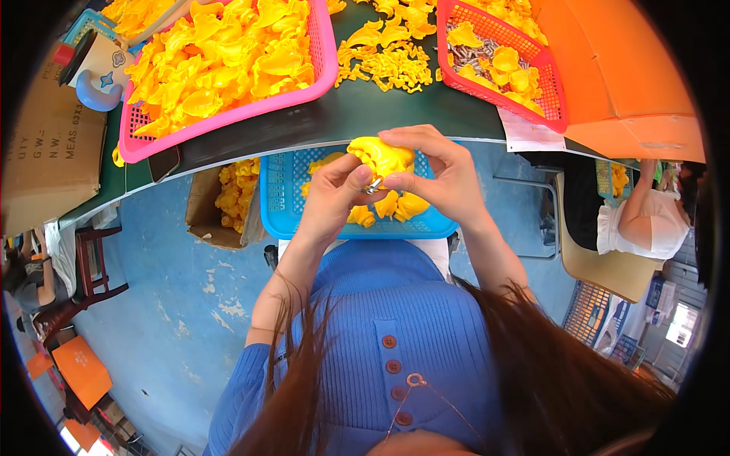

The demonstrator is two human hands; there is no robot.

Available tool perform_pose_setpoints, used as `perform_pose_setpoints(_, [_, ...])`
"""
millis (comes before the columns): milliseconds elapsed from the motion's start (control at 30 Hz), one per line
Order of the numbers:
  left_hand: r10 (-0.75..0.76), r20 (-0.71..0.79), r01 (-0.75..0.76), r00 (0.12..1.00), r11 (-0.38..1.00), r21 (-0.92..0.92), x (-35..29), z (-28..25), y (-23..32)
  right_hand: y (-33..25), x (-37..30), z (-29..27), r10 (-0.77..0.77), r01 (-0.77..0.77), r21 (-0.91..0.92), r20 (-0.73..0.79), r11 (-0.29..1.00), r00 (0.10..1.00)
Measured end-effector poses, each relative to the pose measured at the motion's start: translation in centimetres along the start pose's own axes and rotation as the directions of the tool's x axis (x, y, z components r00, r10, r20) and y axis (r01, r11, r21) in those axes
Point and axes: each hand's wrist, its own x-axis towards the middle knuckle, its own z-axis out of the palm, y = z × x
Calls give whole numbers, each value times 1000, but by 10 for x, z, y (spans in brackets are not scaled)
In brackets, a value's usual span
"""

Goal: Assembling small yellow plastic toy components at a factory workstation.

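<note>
In front of my chest I hold a glossy yellow moulded plastic piece point(385, 157) with both hands. My left hand point(336, 193) is closed at its left side, the thumb beside a small silver metal part point(372, 185) at the piece's lower edge. Around the right side curl the thumb and fingers of my right hand point(439, 169). Directly below, a blue plastic basket point(277, 199) rests at my lap with several more yellow pieces point(411, 205) in it. My hands partly hide its contents.
On the green table point(365, 114) stand a heaped pink basket point(327, 45) and a red-pink basket point(559, 95) with yellow pieces and metal parts. Small yellow pieces point(395, 64) lie between them. A cardboard box point(205, 209) is at left; a co-worker point(646, 216) sits at right.
</note>
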Motion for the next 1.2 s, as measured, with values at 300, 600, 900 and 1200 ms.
perform_pose_setpoints(300, [-24, 14, 24, 1000, 1000, -10, 0, 0, 1, 0, 1, -3, -29, 30, -15, 27, 999, 999])
perform_pose_setpoints(600, [-39, 40, 40, 998, 999, -24, -1, -2, 1, 0, 1, -4, -27, 27, -4, 38, 1000, 999])
perform_pose_setpoints(900, [-31, 12, 32, 999, 999, -18, 0, -1, 2, 0, 0, -3, -38, 38, -14, 32, 999, 999])
perform_pose_setpoints(1200, [-28, 45, 27, 999, 999, 29, 4, -12, -3, 6, -3, 2, -30, 29, 13, 29, 999, 999])
